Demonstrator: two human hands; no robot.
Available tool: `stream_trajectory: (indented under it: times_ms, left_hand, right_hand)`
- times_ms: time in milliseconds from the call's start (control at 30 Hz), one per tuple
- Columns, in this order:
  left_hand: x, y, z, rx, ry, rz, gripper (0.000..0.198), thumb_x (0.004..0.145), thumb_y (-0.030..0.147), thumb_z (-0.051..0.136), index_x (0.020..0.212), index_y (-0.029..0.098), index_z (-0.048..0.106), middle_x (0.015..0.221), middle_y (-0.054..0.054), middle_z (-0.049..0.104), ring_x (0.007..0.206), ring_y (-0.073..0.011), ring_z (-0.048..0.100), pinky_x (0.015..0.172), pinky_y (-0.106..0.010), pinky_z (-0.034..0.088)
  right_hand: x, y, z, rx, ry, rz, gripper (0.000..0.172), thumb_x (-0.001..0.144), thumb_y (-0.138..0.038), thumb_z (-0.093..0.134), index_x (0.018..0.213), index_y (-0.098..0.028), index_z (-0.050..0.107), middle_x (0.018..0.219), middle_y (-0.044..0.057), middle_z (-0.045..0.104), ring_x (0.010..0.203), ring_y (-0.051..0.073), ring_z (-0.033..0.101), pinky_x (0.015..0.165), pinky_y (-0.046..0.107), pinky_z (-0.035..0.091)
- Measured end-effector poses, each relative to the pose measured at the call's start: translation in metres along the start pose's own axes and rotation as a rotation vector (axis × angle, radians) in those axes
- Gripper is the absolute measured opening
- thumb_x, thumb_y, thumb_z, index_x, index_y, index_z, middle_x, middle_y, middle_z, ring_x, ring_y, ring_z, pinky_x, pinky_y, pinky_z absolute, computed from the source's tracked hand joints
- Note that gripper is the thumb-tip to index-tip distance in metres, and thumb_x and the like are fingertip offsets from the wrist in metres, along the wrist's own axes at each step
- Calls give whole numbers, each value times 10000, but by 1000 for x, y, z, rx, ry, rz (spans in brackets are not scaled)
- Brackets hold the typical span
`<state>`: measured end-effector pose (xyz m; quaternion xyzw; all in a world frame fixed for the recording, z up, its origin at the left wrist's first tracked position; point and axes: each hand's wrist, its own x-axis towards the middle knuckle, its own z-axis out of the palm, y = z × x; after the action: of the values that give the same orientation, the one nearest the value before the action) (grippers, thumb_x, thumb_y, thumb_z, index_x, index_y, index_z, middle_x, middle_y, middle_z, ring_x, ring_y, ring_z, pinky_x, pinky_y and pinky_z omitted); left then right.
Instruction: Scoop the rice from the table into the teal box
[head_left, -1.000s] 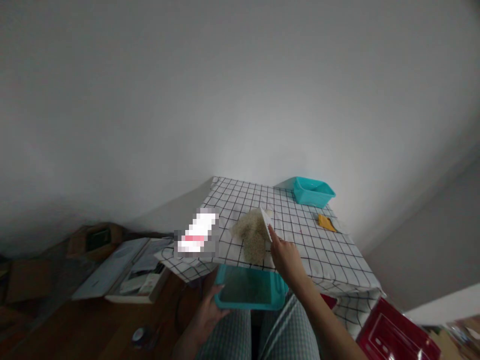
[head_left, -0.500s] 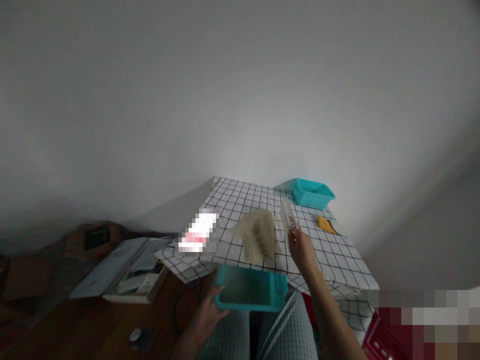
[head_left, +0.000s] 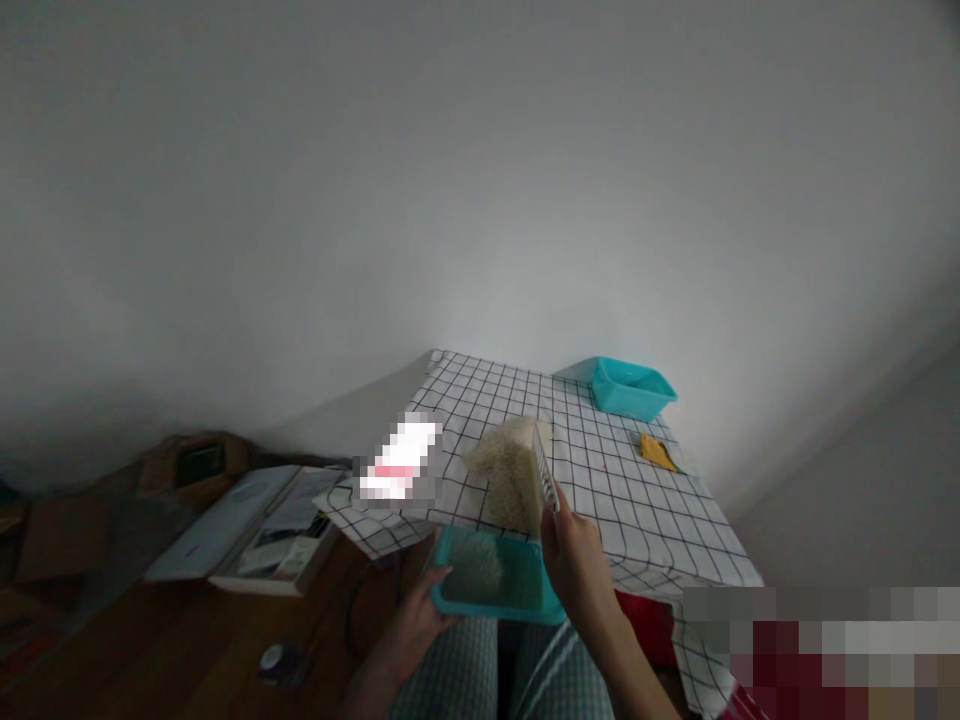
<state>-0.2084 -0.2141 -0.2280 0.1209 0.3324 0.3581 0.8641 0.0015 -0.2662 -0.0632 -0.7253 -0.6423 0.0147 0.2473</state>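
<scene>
My left hand (head_left: pixel 421 618) grips the left end of a teal tray (head_left: pixel 499 607) held below the table's front edge, over my lap. Pale grains lie inside it, mostly on the left. A heap of pale grains (head_left: pixel 510 480) is spread on the checked cloth just beyond the tray. My right hand (head_left: pixel 574 545) is closed round the near end of a white slotted tool (head_left: pixel 543 468), which stands on edge at the heap's right side. Whether its lower edge touches the cloth is hard to tell.
A second teal basket (head_left: pixel 631 390) stands at the table's back right, with a yellow item (head_left: pixel 658 452) in front of it. A blurred bright rectangle (head_left: pixel 401 455) lies on the left. Open box (head_left: pixel 274 540) beyond the left edge.
My right hand has moved left and nearer with the white tool, from beside the heap onto its right part. More pale grains show in the tray. My left hand has hardly moved.
</scene>
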Motion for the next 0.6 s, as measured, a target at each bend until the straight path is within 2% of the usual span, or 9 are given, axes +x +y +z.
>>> stream_trajectory:
  times_ms: [133, 267, 467, 600]
  left_hand:
    - [-2, -1, -2, -7, -25, -19, 667, 903, 290, 616, 1485, 100, 352, 1182, -138, 697, 1206, -247, 604, 1005, -369, 475]
    - [-4, -2, 0, -29, -26, -8, 660, 903, 285, 613, 1489, 135, 349, 1227, -112, 683, 1208, -235, 604, 995, -348, 480]
    - [-4, -1, -5, -34, 13, -21, 693, 848, 302, 684, 1449, 92, 409, 1163, -145, 706, 1203, -278, 602, 973, -355, 493]
    - [-7, 0, -3, -54, 40, -16, 731, 842, 295, 690, 1465, 84, 372, 1130, -146, 716, 1180, -291, 614, 972, -365, 495]
  right_hand:
    - [-10, -6, 3, 81, 17, -18, 496, 1026, -231, 254, 1472, -76, 405, 801, 122, 757, 680, 261, 724, 573, 294, 449]
    - [-18, -6, 6, 150, 54, -28, 503, 1040, -309, 249, 1443, -76, 439, 733, 107, 739, 602, 254, 704, 534, 288, 424]
    - [-32, -3, -4, 210, 135, 20, 476, 1031, -387, 275, 1221, -96, 600, 640, 100, 691, 530, 248, 662, 503, 292, 409]
    - [-31, -20, -9, 317, 177, 56, 425, 1015, -392, 323, 1188, -128, 607, 683, 91, 684, 534, 228, 644, 528, 291, 454]
